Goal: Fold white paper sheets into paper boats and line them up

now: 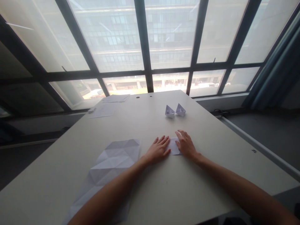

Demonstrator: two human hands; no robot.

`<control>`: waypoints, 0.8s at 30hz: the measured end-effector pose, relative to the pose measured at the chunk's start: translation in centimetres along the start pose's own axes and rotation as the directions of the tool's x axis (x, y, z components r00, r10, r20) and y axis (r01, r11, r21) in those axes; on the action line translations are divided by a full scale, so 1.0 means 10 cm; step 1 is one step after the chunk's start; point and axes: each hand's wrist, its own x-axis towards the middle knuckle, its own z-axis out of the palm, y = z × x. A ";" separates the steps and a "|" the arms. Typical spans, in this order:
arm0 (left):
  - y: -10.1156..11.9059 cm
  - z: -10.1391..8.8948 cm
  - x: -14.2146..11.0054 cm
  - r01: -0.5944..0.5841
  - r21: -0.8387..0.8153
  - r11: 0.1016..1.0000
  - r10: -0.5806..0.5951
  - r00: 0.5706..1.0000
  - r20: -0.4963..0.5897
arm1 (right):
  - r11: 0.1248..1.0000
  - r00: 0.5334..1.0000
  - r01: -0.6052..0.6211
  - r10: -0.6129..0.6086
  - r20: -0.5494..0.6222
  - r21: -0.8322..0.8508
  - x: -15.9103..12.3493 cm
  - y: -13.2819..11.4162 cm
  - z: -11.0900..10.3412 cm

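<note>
A small folded piece of white paper (173, 147) lies on the pale table (178, 193) between my two hands. My left hand (158, 150) rests flat beside it, with its fingertips at the paper's left edge. My right hand (186, 144) lies palm down, its fingers on the paper's upper right part. Neither hand lifts the paper. Two white paper boats (170, 111) (180, 110) stand side by side farther up the table. A large creased paper sheet (112, 164) lies left of my left hand, partly under my left forearm.
Loose paper sheets (116, 98) (102, 110) and a small white object (92, 110) lie near the table's far left corner. Beyond the far edge stands a large dark-framed window (145, 40). A blue-grey curtain (274, 62) hangs at the right.
</note>
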 end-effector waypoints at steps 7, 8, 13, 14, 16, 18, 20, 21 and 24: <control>0.04 -0.01 0.01 0.005 0.018 1.000 -0.005 1.000 0.009 | 0.975 0.924 0.208 -0.222 0.311 0.079 -0.06 -0.09 0.14; 0.03 -0.01 0.01 0.007 0.023 1.000 -0.008 1.000 0.019 | 0.980 0.923 0.188 -0.201 0.330 0.069 -0.05 -0.08 0.14; -0.02 -0.01 -0.02 0.036 0.049 0.998 -0.038 0.998 0.047 | 0.992 0.922 0.124 -0.119 0.369 0.011 -0.05 -0.02 0.12; -0.03 -0.01 -0.03 0.044 0.054 0.998 -0.047 0.998 0.047 | 0.994 0.921 0.105 -0.096 0.376 -0.003 -0.05 0.00 0.10; -0.05 -0.01 -0.05 0.068 0.064 0.996 -0.071 0.997 0.044 | 0.997 0.920 0.068 -0.051 0.388 -0.030 -0.06 0.03 0.08; -0.06 -0.02 -0.06 0.097 0.070 0.993 -0.100 0.994 0.040 | 0.998 0.918 0.037 -0.014 0.397 -0.050 -0.06 0.07 0.07; -0.07 -0.02 -0.06 0.124 0.076 0.989 -0.127 0.991 0.041 | 0.998 0.913 0.007 0.020 0.407 -0.065 -0.06 0.09 0.06; -0.07 -0.02 -0.06 0.137 0.078 0.987 -0.140 0.989 0.040 | 0.997 0.912 -0.008 0.037 0.409 -0.071 -0.06 0.10 0.05; -0.07 -0.02 -0.06 0.179 0.080 0.981 -0.182 0.983 0.039 | 0.995 0.907 -0.057 0.088 0.412 -0.087 -0.06 0.12 0.03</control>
